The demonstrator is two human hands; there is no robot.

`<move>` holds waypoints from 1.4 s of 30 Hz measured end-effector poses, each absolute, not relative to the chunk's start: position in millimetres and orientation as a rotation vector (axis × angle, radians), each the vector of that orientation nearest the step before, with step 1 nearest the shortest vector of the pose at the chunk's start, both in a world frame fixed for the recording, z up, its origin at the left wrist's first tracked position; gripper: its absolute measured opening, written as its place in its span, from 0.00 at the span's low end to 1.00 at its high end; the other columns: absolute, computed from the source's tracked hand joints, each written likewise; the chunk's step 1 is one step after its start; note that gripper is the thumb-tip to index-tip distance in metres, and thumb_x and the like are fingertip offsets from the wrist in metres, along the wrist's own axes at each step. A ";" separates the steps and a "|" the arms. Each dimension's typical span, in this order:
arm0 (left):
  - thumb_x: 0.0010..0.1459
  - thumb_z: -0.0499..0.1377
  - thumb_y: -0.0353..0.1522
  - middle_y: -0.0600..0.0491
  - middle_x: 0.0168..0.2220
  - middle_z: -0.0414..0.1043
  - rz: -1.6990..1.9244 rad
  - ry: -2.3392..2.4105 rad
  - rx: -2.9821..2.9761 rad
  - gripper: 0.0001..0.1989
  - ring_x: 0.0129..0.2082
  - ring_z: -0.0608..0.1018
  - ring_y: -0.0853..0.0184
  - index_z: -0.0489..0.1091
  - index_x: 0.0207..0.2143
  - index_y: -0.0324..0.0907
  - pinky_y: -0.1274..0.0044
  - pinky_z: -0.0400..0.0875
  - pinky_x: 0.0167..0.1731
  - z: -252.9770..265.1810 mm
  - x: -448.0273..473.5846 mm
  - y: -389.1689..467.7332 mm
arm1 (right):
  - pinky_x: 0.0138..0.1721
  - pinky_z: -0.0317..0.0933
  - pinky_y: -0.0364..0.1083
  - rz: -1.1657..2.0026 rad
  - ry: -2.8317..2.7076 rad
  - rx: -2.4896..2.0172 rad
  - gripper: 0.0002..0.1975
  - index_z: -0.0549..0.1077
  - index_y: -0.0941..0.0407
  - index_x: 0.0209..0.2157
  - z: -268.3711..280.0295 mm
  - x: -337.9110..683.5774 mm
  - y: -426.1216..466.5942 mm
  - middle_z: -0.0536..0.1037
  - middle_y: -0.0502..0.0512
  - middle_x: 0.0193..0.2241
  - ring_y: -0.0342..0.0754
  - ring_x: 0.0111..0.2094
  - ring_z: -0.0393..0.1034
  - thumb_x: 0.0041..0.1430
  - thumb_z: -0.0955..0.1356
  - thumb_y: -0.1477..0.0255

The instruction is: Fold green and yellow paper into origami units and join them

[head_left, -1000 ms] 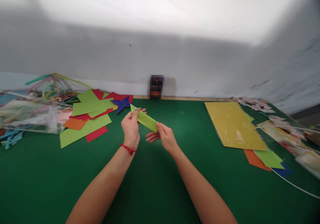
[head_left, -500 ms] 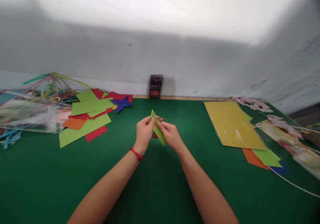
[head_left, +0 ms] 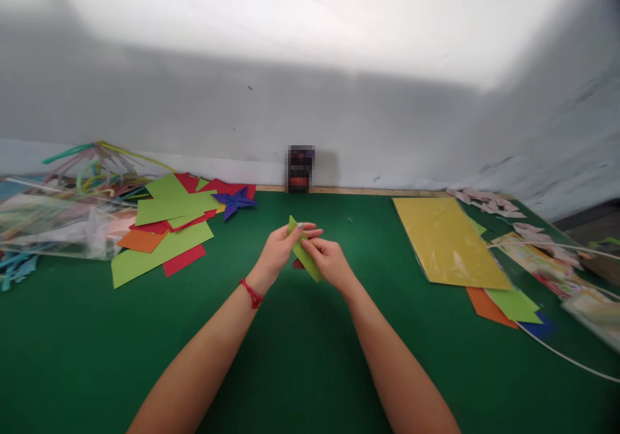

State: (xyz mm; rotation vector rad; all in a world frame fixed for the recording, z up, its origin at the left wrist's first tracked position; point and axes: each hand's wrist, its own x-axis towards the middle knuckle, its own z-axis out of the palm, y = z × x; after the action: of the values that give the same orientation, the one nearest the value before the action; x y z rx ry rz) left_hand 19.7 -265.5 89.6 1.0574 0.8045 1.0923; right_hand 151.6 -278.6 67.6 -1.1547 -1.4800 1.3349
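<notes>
A narrow folded piece of light green paper is held above the table in the middle of the head view, its pointed end up and to the left. My left hand grips its upper part, thumb on the near face and fingers behind. My right hand pinches it lower down, with the thumb lying along the fold. Both hands are closed on the paper and close together. The fingers behind the paper are partly hidden.
Green, red and orange paper pieces lie at left, beside a blue folded paper star. Further left are a clear plastic bag and pipe cleaners. A yellow paper pack lies right. A pixelated dark object stands against the wall.
My left wrist has shifted slightly left and its fingers extend further behind the paper. The green paper's tip has tilted a little left. Both hands keep their hold.
</notes>
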 end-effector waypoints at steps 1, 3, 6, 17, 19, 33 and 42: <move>0.54 0.57 0.44 0.40 0.41 0.76 1.104 0.830 1.055 0.19 0.41 0.77 0.56 0.72 0.39 0.37 0.68 0.71 0.40 89.7 18.0 -263.9 | 0.27 0.69 0.46 1.391 -1.463 -1.134 0.19 0.71 0.58 0.30 68.2 151.1 -278.5 0.79 0.56 0.24 0.50 0.26 0.76 0.55 0.64 0.55; 0.53 0.58 0.44 0.40 0.40 0.76 1.178 0.864 1.023 0.18 0.39 0.78 0.55 0.72 0.35 0.36 0.66 0.70 0.41 90.1 13.0 -260.3 | 0.29 0.70 0.47 1.544 -1.429 -1.062 0.19 0.71 0.59 0.32 69.7 150.4 -278.4 0.79 0.56 0.25 0.50 0.27 0.76 0.54 0.65 0.56; 0.53 0.59 0.43 0.41 0.39 0.76 1.282 0.864 0.972 0.18 0.39 0.78 0.56 0.71 0.35 0.36 0.65 0.70 0.43 90.9 5.7 -255.8 | 0.31 0.71 0.48 1.703 -1.391 -0.979 0.19 0.71 0.61 0.34 73.4 152.9 -278.9 0.79 0.58 0.27 0.50 0.29 0.76 0.54 0.65 0.58; 0.54 0.58 0.42 0.41 0.43 0.75 1.296 0.813 0.896 0.22 0.42 0.77 0.58 0.67 0.47 0.38 0.66 0.69 0.44 93.0 0.4 -254.2 | 0.37 0.71 0.50 1.761 -1.414 -0.944 0.15 0.71 0.60 0.35 77.7 163.0 -278.6 0.79 0.56 0.28 0.49 0.32 0.76 0.54 0.67 0.61; 0.56 0.55 0.43 0.40 0.46 0.73 1.278 0.731 0.898 0.24 0.46 0.75 0.57 0.63 0.51 0.39 0.65 0.68 0.46 93.8 3.3 -256.2 | 0.37 0.71 0.50 1.716 -1.376 -0.955 0.15 0.71 0.59 0.34 77.5 162.5 -278.1 0.79 0.56 0.28 0.49 0.32 0.76 0.54 0.67 0.61; 0.54 0.55 0.47 0.38 0.40 0.76 1.284 0.984 0.965 0.24 0.41 0.77 0.55 0.71 0.39 0.34 0.68 0.71 0.41 85.8 10.6 -256.9 | 0.25 0.69 0.43 1.521 -1.389 -1.032 0.12 0.68 0.59 0.29 68.7 145.4 -279.3 0.75 0.50 0.21 0.43 0.21 0.72 0.49 0.70 0.65; 0.56 0.50 0.49 0.40 0.48 0.72 1.304 0.865 0.891 0.27 0.47 0.74 0.56 0.68 0.46 0.37 0.66 0.68 0.45 86.4 6.3 -253.3 | 0.31 0.72 0.48 1.611 -1.222 -1.004 0.21 0.68 0.59 0.40 66.7 151.3 -274.1 0.78 0.52 0.22 0.48 0.26 0.76 0.45 0.73 0.66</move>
State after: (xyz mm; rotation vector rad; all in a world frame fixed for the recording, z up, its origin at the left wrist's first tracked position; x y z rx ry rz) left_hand 6.3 -253.3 86.4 0.8913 0.8654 1.3037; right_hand 151.3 -274.1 66.7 -1.0038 -1.2216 1.6115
